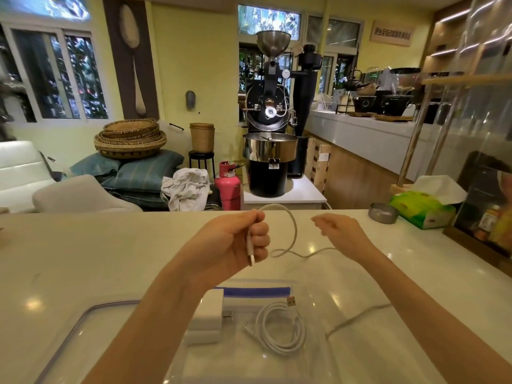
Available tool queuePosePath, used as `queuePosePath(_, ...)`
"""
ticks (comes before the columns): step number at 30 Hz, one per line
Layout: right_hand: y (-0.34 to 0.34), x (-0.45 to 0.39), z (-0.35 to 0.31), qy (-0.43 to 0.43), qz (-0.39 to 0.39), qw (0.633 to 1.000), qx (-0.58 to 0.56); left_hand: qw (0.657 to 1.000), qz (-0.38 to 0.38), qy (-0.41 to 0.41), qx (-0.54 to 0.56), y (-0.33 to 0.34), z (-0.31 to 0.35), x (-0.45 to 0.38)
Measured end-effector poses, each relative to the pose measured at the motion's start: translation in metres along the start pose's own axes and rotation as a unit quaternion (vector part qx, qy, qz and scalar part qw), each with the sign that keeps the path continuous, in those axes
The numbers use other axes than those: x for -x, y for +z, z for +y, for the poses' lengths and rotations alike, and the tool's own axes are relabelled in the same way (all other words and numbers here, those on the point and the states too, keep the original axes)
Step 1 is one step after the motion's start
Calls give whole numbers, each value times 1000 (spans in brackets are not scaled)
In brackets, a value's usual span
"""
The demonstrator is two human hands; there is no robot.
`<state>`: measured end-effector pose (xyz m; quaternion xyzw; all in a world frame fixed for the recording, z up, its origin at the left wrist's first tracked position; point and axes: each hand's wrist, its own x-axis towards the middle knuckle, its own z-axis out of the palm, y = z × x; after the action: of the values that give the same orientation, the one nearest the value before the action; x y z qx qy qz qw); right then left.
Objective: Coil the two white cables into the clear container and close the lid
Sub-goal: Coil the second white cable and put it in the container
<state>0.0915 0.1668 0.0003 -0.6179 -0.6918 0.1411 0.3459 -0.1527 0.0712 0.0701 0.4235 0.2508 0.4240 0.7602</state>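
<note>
My left hand (243,239) is raised above the white counter, shut on the plug end of a white cable (293,234). That cable arcs up, loops to the right and trails under my right wrist down onto the counter. My right hand (340,231) hovers beside the loop with its fingers apart and holds nothing. Below my arms sits the clear container (343,353). A second white cable (279,331) lies coiled inside it, next to a white charger block (207,314). The clear lid (83,317) with a bluish rim lies flat to the container's left.
A metal ashtray (383,213) and a green tissue pack (424,209) stand at the counter's far right, next to a wood-framed glass case (482,206). Beyond the counter are a coffee roaster (270,134), a pink gas cylinder (228,187) and chairs.
</note>
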Motion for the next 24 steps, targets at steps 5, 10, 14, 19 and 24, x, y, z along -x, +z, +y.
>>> queuePosePath(5, -6, 29, -59, -35, -168, 918, -358, 998, -6, 32, 59, 4, -3, -8)
queuePosePath(10, 11, 43, -61, -96, -167, 949, -248, 990, -11, 58, 131, 14, -4, -7)
queuePosePath(14, 18, 44, -56, -64, -156, 950, -261, 968, -91, 14, 234, 15, -3, -3)
queuePosePath(19, 15, 41, -53, -73, -62, 961, -258, 949, -162, -27, 270, 11, -8, -6)
queuePosePath(24, 3, 66, -58, -194, -49, 980, -9, 982, -32, 97, 160, 23, 1, -16)
